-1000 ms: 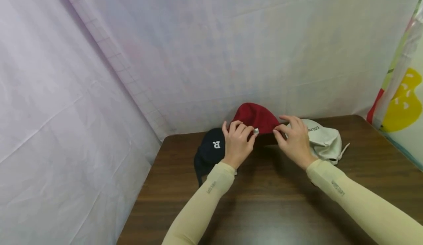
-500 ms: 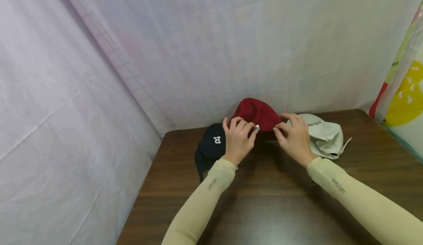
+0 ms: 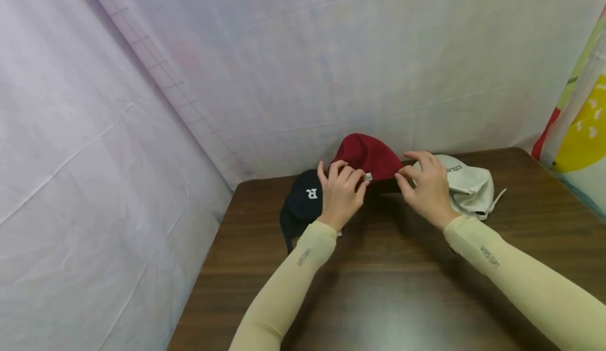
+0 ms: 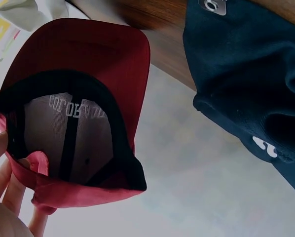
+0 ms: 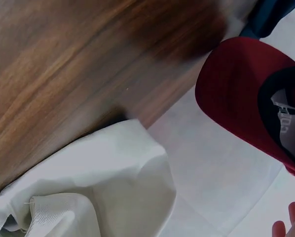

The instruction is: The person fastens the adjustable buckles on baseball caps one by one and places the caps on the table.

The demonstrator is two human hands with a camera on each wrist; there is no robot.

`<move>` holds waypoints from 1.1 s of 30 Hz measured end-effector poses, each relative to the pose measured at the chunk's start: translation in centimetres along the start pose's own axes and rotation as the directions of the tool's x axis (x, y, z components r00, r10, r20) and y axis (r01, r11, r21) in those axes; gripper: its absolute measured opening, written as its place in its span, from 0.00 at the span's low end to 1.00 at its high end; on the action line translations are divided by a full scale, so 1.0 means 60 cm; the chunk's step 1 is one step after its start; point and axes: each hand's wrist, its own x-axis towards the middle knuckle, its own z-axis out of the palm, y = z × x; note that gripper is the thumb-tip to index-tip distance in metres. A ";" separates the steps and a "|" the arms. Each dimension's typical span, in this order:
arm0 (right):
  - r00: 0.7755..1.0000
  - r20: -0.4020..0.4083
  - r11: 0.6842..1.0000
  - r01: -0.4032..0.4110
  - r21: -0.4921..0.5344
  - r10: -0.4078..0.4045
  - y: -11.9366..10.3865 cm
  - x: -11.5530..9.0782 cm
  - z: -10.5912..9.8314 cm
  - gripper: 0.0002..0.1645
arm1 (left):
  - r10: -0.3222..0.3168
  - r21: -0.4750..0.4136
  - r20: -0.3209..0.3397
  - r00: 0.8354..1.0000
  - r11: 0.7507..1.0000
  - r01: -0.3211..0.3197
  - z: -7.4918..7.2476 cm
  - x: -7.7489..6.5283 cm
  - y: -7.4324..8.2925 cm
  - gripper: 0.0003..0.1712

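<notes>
- Against the earlier head views, the dark wood table (image 3: 379,288), the caps and both my hands sit slightly higher, so I judge my head has tipped down; the red baseball cap (image 3: 366,156) hardly shifts against its neighbours.
- The pale hanging cloth (image 3: 331,67) rises behind the table, and the red cap's crown lies beyond my fingers, towards that cloth.
- The red cap is between the navy baseball cap (image 3: 298,206) on my left and the off-white baseball cap (image 3: 473,182) on my right, at the table's far side; I cannot tell whether it touches the wood.
- Its opening faces back towards me, and its long axis runs from the brim (image 4: 108,49), low on the table side, up to the back rim (image 4: 88,195) near my grip. Any turn of the cap hinges, I judge, on the brim being opposite my fingers.
- My left hand (image 3: 340,196) grips the rim towards the cap's left, just beside the navy cap, thumb inside and fingers outside.
- My right hand (image 3: 428,188) pinches the rim's right end between thumb and forefinger, in front of the off-white cap. Each hand is nearer its own end; neither has the middle.
- A small pale tag (image 3: 367,177) shows at my left fingertips.
</notes>
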 end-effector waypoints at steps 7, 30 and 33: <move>1.000 0.012 1.000 -0.027 -0.003 0.027 -0.001 -0.011 -0.004 0.07 | 0.000 0.017 0.037 0.999 1.000 0.000 -0.002 -0.011 0.001 0.07; 1.000 -0.006 1.000 -0.022 -0.001 0.022 0.000 -0.006 -0.004 0.06 | 0.013 0.008 -0.001 1.000 1.000 -0.013 -0.002 -0.011 -0.005 0.07; 1.000 -0.011 1.000 -0.021 0.000 0.021 0.001 -0.005 -0.003 0.05 | 0.006 0.008 0.008 1.000 1.000 -0.006 -0.003 -0.010 -0.005 0.07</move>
